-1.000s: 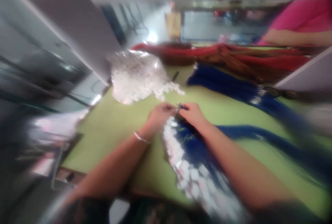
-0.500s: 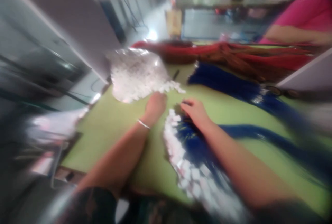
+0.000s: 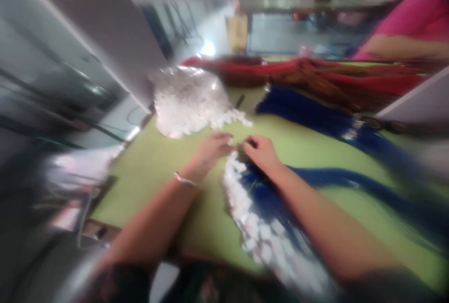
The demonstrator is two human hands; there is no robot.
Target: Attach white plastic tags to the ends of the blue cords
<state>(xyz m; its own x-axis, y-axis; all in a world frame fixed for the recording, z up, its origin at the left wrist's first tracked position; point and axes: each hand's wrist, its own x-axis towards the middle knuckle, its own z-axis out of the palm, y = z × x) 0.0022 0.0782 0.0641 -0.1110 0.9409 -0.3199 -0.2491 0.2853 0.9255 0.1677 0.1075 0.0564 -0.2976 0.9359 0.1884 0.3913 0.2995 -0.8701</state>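
Observation:
My left hand, with a bracelet at the wrist, pinches what looks like a small white plastic connector at its fingertips. Just to the right, my right hand has its fingers closed on the end of a blue wire; its exact grip is blurred. Below both hands lies a bundle of blue wires, with many white connectors along its left edge. Behind my left hand, a clear plastic bag full of loose white connectors spills some onto the green tabletop.
More blue wire bundles stretch to the right. Red and brown wires lie across the back. A dark thin tool sits beside the bag. A person in a pink top is at the far right. A grey post stands behind left.
My left hand has come back from the edge of the loose connectors toward my right hand, with a white piece now at its fingertips. My right hand has barely moved.

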